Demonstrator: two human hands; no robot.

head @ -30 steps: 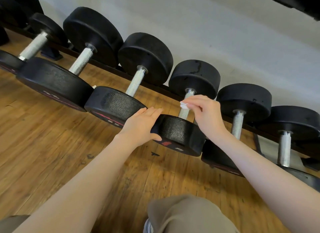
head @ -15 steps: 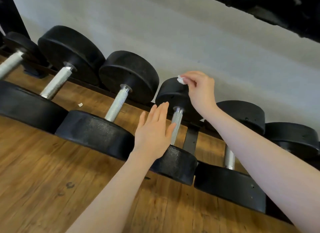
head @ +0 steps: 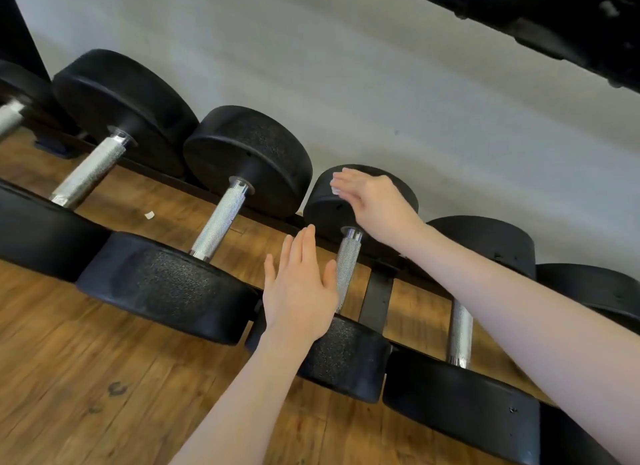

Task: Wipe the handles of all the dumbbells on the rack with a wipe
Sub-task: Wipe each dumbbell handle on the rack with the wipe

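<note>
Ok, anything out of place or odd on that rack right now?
One thing: a small white scrap lies on the wood floor between two dumbbell handles, left of the open left hand. It looks like a torn bit of wipe. The dumbbells sit evenly in their row.

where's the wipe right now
In the head view, the wipe is pinched in the right hand, over the far head of the small middle dumbbell.

- Dumbbells on the rack [head: 377, 293]: six in view, counting left to right; the first [head: 10, 116] and the sixth [head: 588, 288] cut off by the frame edges.
- Knurled steel handles showing: five.
- Hands: two, the left hand [head: 299, 288] and the right hand [head: 375, 201].
- White wipe [head: 335, 189]: one, a small wad.
- White scrap [head: 149, 215] on floor under the rack: one.
</note>
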